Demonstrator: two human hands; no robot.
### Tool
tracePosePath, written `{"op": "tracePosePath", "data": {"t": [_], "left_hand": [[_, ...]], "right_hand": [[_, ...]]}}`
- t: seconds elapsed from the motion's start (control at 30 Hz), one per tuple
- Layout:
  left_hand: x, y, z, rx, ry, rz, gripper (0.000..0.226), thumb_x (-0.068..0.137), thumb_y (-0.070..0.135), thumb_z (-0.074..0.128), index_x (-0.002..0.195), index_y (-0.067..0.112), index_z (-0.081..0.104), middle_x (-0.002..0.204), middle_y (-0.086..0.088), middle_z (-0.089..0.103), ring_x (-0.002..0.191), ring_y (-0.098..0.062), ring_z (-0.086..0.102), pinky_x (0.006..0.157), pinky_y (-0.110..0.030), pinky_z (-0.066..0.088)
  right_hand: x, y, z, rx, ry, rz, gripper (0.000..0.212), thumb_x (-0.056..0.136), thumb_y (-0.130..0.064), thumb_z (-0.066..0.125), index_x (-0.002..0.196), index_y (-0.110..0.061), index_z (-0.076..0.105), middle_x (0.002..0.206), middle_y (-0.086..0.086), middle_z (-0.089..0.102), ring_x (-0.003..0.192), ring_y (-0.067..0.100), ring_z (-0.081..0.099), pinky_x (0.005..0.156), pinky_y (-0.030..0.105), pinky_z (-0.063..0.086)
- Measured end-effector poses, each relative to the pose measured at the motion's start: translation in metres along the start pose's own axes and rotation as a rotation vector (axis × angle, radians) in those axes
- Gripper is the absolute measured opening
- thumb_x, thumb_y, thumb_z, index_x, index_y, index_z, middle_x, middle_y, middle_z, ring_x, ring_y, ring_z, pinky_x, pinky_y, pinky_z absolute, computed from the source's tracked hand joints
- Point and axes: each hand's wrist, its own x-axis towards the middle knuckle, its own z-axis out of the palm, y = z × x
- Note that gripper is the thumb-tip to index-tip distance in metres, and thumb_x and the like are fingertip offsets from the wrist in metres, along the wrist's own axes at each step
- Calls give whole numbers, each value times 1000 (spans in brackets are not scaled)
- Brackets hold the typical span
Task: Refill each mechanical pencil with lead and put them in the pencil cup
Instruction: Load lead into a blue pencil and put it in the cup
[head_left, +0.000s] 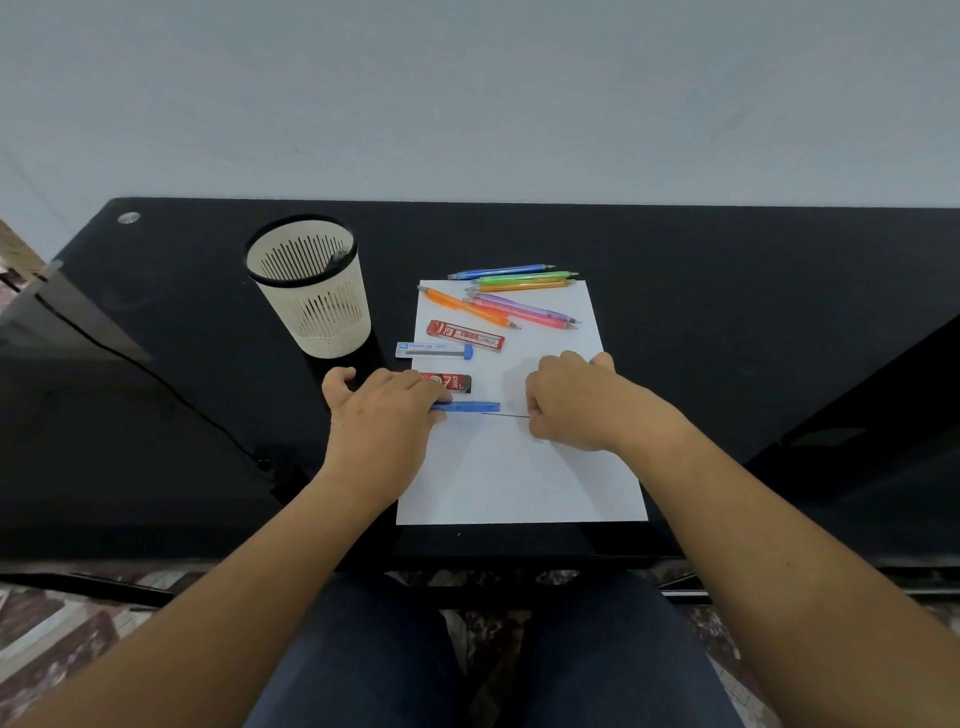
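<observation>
Bare counter (727, 312) lies open at frame right, while the pencil cup (311, 291) and lead cases (465, 335) crowd the centre-left.

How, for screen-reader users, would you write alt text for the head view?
A person's left hand holds a blue mechanical pencil on a white sheet while the right hand pinches a thin lead at the pencil's end. Beyond lie more coloured pencils, three lead cases and a cream slotted pencil cup on a black desk.
</observation>
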Motion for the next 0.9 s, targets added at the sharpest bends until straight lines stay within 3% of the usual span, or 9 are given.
{"op": "tracePosePath", "data": {"t": [0.43, 0.57, 0.73, 0.9], "left_hand": [[2, -4, 2, 17, 88, 6, 25, 97, 37, 52, 120, 36, 59, 114, 13, 62, 107, -12, 52, 104, -43, 12], [4, 2, -4, -99, 12, -14, 25, 97, 36, 52, 121, 36, 57, 115, 16, 59, 108, -9, 50, 106, -40, 14], [3, 11, -8, -310, -63, -9, 17, 93, 34, 60, 110, 36, 57, 99, 21, 55, 98, -3, 47, 100, -35, 17], [0, 16, -12, -462, -213, -37, 12, 95, 32, 57, 99, 39, 49, 100, 17, 58, 97, -7, 51, 97, -33, 19]], "right_hand": [[-9, -2, -3, -17, 12, -13, 17, 95, -37, 41, 97, -20, 46, 93, -1, 44, 89, 15, 40, 95, 42, 28], [-17, -4, -6, 21, 13, -16, 15, 95, -35, 43, 95, -20, 47, 91, -2, 45, 89, 14, 42, 94, 41, 29], [-26, -11, -9, 52, 12, -34, 13, 95, -33, 43, 95, -20, 46, 90, -2, 44, 87, 14, 42, 93, 40, 31], [-31, -15, -11, 68, 9, -33, 12, 95, -33, 44, 97, -21, 44, 91, -3, 44, 88, 12, 42, 93, 39, 33]]}}
